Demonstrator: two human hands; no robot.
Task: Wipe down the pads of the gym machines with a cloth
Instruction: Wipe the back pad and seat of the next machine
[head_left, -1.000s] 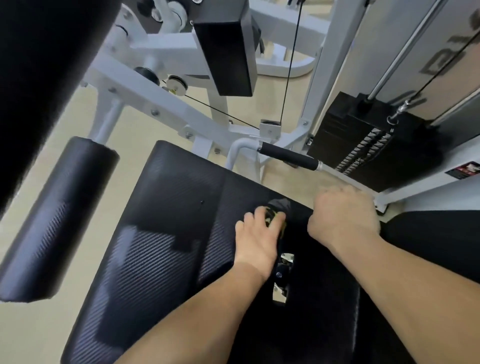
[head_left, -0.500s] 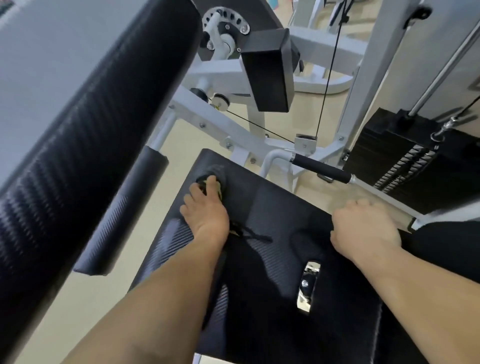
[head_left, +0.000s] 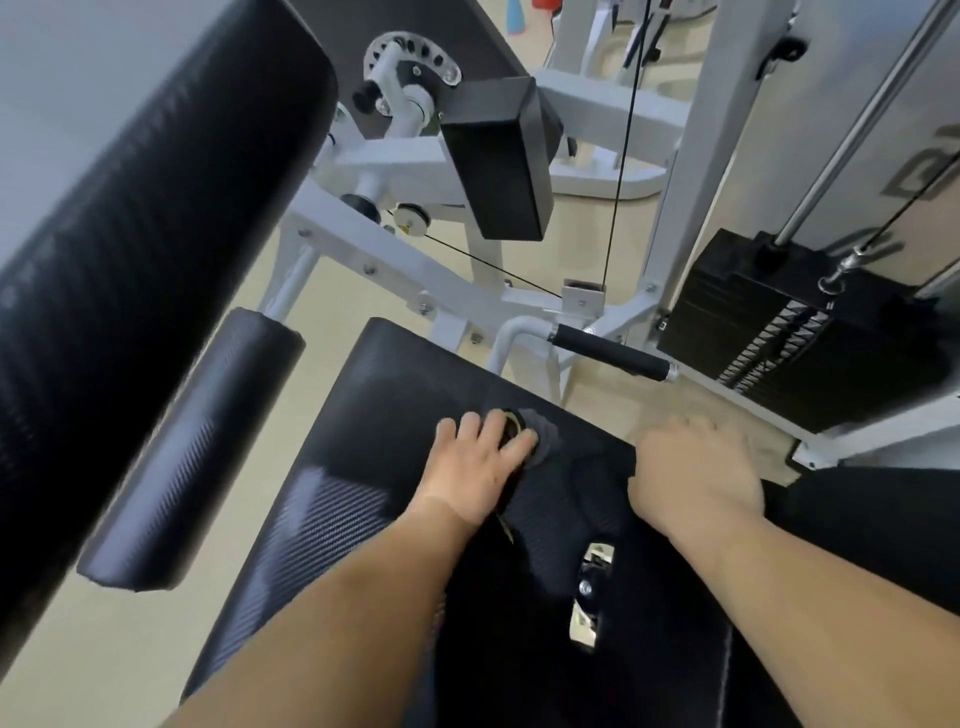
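Observation:
A black textured seat pad (head_left: 343, 499) fills the lower middle of the head view. My left hand (head_left: 478, 462) presses a dark cloth (head_left: 540, 434) flat against the pad near its far edge, fingers spread over the cloth. My right hand (head_left: 691, 473) rests fingers-down on the pad's right edge, with nothing seen in it. A metal bolt plate (head_left: 589, 592) sits in the gap between this pad and the black pad on the right.
A black roller pad (head_left: 192, 452) lies left of the seat, with a larger black pad (head_left: 119, 249) above it. Ahead are the white machine frame (head_left: 395, 260), a black-gripped handle (head_left: 608, 353), a cable and the weight stack (head_left: 789, 332) at right.
My left hand slid the cloth from the pad's middle to its far left corner, then back right toward the far edge's middle. My right hand stayed on the right edge.

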